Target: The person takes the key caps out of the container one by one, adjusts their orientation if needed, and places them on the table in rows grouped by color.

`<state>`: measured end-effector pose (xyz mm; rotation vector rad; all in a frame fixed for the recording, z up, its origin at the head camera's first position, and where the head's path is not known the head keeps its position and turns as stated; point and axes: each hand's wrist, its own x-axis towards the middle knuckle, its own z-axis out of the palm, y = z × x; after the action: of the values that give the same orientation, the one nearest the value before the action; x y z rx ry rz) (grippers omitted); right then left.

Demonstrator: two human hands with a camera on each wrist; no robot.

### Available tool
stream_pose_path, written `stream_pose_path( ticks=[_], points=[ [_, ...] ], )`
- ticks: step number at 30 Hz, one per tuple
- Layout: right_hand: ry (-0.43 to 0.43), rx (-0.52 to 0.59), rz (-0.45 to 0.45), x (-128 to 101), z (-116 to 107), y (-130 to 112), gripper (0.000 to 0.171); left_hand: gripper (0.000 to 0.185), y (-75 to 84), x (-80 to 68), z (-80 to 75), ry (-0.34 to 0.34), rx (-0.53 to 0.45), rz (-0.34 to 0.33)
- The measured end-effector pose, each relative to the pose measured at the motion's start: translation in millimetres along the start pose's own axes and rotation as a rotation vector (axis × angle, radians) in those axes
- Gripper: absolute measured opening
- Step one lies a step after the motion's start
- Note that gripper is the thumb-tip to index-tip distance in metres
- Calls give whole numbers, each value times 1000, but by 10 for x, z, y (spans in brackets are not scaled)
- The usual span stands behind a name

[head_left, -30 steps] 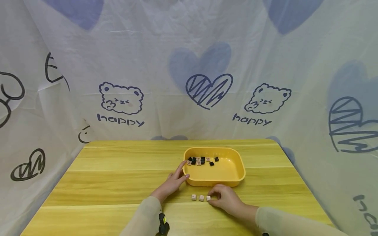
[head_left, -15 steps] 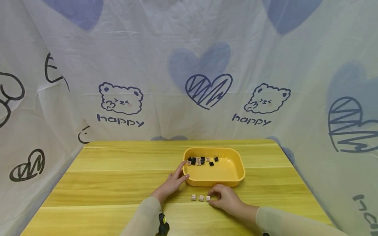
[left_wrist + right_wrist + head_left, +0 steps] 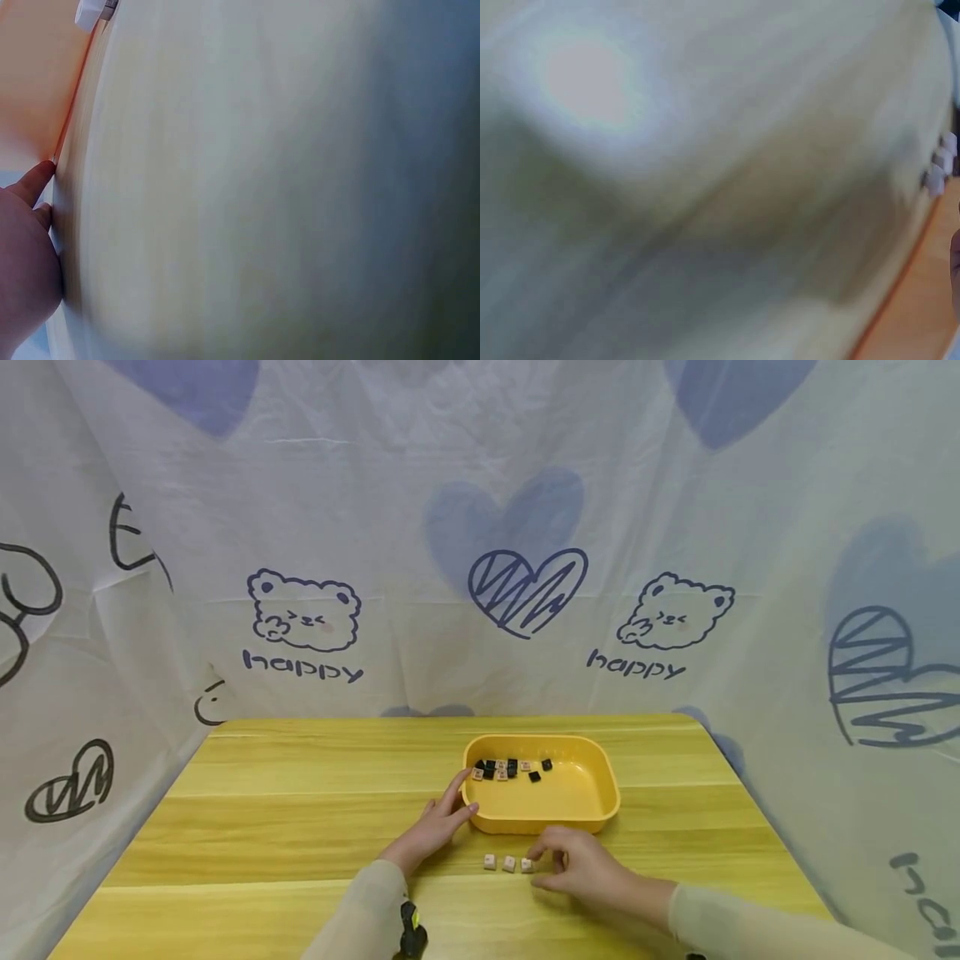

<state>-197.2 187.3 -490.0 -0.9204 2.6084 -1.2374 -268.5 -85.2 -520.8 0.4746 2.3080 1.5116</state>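
The right hand (image 3: 581, 868) is easing back from the row of three tiles (image 3: 509, 863) just in front of the tray (image 3: 600, 810), fingers loosening with nothing held, so that tile looks placed, while the left hand (image 3: 435, 827) is still bracing the tray's left rim, fingers straight.

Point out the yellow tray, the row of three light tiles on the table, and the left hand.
yellow tray (image 3: 600, 797): head view, on its right rim.
row of three light tiles (image 3: 509, 863): head view, on the middle tile.
left hand (image 3: 433, 828): head view, on its back.
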Motion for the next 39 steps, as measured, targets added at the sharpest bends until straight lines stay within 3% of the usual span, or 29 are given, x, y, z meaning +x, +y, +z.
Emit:
stream_pose_path(
  ticks=[2, 8, 16, 24, 32, 39],
  points=[
    [13, -6, -41, 64, -62, -30, 23, 67, 86, -44, -16, 7, -3, 2],
    [44, -23, -84, 258, -264, -130, 24, 67, 44, -11, -44, -7, 1, -15],
    [81, -88, -12, 512, -474, -175, 24, 66, -19, 21, -33, -4, 20, 0],
    [119, -82, 64, 731, -559, -97, 25, 67, -28, 8, -2, -3, 23, 4],
    [18, -77, 123, 954, -540, 55, 26, 67, -6, 10, 11, -15, 13, 4],
    [-87, -8, 127, 1144, -488, 236, 33, 66, -27, 17, 5, -9, 20, 7]
  ],
)
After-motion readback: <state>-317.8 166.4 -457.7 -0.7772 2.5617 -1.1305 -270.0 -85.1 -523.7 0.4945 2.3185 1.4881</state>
